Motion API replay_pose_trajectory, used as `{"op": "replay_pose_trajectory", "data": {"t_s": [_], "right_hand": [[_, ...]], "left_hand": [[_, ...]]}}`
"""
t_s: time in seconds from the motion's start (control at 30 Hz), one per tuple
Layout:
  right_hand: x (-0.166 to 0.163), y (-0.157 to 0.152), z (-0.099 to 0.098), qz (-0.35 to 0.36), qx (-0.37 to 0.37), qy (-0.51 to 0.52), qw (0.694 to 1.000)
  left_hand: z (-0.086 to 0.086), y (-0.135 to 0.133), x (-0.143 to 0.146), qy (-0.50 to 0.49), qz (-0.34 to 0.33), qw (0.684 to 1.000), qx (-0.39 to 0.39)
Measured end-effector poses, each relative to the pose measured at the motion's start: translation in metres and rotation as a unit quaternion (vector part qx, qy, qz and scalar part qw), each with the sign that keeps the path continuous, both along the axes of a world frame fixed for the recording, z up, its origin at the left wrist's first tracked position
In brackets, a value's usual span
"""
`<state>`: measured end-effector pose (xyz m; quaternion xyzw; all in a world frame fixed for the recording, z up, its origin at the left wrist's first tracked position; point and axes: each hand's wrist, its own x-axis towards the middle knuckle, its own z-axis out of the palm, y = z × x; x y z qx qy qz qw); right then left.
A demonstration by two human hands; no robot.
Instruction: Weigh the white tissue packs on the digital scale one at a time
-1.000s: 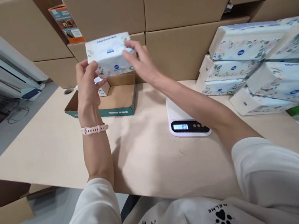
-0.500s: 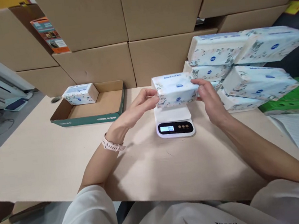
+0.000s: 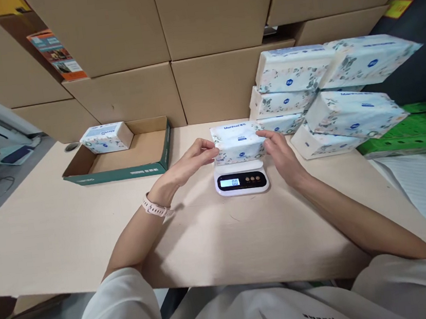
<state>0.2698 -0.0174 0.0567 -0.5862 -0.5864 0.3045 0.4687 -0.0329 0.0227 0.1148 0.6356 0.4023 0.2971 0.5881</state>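
Note:
A pack of tissues (image 3: 239, 143), white and pale blue with a floral print, is held level at the white digital scale's platform. Whether it rests on the platform or hangs just above, I cannot tell. Beneath its near edge the scale (image 3: 242, 183) shows 0.0 on its lit display. My left hand (image 3: 197, 159), with a pink band on the wrist, has its fingertips at the pack's left end. Gripping the right end is my right hand (image 3: 280, 154), forefinger on top and thumb at the side.
To the left, a shallow green cardboard tray (image 3: 133, 172) holds one tissue pack (image 3: 106, 138). Several more tissue packs (image 3: 291, 69) are stacked at the right. Large cardboard boxes (image 3: 215, 86) form a wall behind the table (image 3: 191, 234). A green crate (image 3: 386, 146) stands beyond the right edge.
The tissue pack has come down towards the scale's platform between both hands and now sits straighter over it. The display reads 0.0 in both frames. The whole view has shifted slightly.

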Motion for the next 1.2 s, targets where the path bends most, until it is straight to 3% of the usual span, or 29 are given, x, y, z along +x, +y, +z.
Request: {"op": "replay_pose_trajectory", "data": {"t_s": [0.17, 0.23, 0.37, 0.47, 0.67, 1.2], "right_hand": [[-0.007, 0.001, -0.009, -0.031, 0.031, 0.041, 0.998], [-0.008, 0.001, -0.019, -0.083, 0.068, 0.085, 0.991], [-0.005, 0.002, -0.045, -0.179, 0.128, 0.137, 0.966], [-0.001, 0.006, -0.059, -0.194, 0.086, 0.182, 0.960], [0.001, 0.015, -0.063, -0.195, 0.021, 0.236, 0.952], [0.002, 0.016, -0.068, -0.185, 0.021, 0.227, 0.956]], "left_hand": [[-0.011, 0.014, -0.001, -0.013, 0.052, 0.998, -0.023], [-0.019, 0.021, 0.001, -0.023, 0.118, 0.993, -0.019], [-0.045, 0.033, 0.013, -0.127, 0.335, 0.932, -0.064], [-0.068, 0.035, 0.024, -0.171, 0.402, 0.894, -0.104], [-0.091, 0.026, 0.035, -0.182, 0.413, 0.890, -0.068], [-0.091, 0.022, 0.038, -0.186, 0.411, 0.891, -0.051]]}}
